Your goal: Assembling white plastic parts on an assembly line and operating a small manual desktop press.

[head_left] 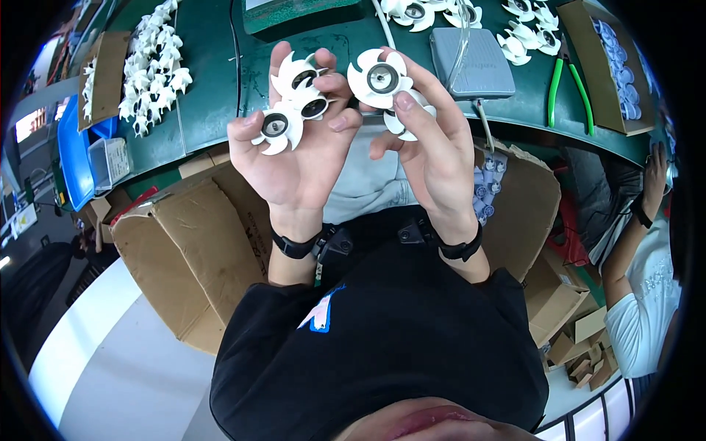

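Observation:
My left hand (305, 158) is raised palm up, its fingers curled round several small white fan impellers (282, 127). Dark round hubs show in their middles. Close beside it, my right hand (437, 140) pinches another white fan impeller (382, 77) between thumb and fingers, its ringed hub facing up. Just under that one, a further white impeller (401, 121) shows partly behind my thumb. Both hands are above the near edge of the green table (206, 95).
White impellers (154, 70) stand in rows at left; more impellers (526, 33) lie far right. A grey box (471, 62), green-handled pliers (554, 92) and a carton of pale blue parts (643, 121) are on the table. Cardboard boxes (180, 257) stand below. Another person's arm (621, 246) is at right.

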The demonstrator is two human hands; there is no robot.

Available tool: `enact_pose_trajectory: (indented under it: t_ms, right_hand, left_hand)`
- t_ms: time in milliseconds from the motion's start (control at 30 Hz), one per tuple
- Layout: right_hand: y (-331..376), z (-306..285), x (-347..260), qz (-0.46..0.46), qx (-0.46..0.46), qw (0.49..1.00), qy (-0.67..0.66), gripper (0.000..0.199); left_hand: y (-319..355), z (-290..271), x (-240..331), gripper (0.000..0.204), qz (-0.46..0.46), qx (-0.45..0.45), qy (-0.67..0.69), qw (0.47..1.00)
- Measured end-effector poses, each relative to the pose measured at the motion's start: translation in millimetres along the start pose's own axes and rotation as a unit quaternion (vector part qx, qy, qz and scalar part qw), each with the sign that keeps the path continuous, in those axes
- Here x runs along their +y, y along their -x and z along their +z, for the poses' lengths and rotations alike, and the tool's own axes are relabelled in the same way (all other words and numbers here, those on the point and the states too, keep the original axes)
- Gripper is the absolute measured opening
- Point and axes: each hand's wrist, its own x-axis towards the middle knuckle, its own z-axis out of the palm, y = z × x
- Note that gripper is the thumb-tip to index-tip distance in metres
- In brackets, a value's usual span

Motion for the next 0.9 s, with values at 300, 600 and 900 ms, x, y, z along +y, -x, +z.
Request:
enact_pose_trajectory:
  t_ms: [300,600,900]
  right_hand:
    - [-7,-1,2,0.017,-0.030,0.998,-0.045,0.055]
    - [-7,4,5,0.033,-0.064,0.987,-0.145,0.062]
    - [-9,0,10,-0.063,-0.070,0.962,0.257,0.046]
  left_hand:
    - [-7,13,-9,0.067,0.093,0.034,-0.004,0.995]
    - [-8,7,0,0.070,0.127,0.028,0.006,0.992]
    - [-1,13,-14,0.072,0.140,0.022,-0.010,0.990]
